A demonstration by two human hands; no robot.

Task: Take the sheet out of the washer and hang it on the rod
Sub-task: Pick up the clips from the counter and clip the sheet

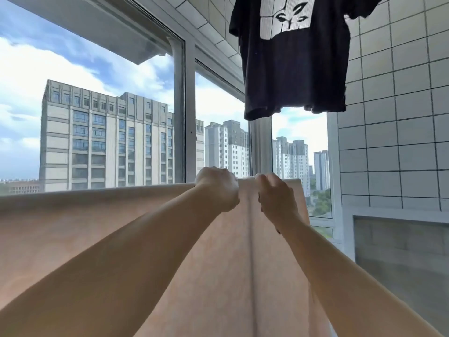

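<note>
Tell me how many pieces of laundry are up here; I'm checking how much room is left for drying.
2. A peach sheet spreads across the lower frame, its top edge gripped by the left hand and right hand. A black T-shirt hangs at upper right. More may hang outside the frame.

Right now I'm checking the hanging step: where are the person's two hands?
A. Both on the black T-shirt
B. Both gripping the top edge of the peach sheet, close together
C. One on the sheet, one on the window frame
B: the left hand and right hand both curl over the top edge of the peach sheet, close together either side of its seam.
</note>
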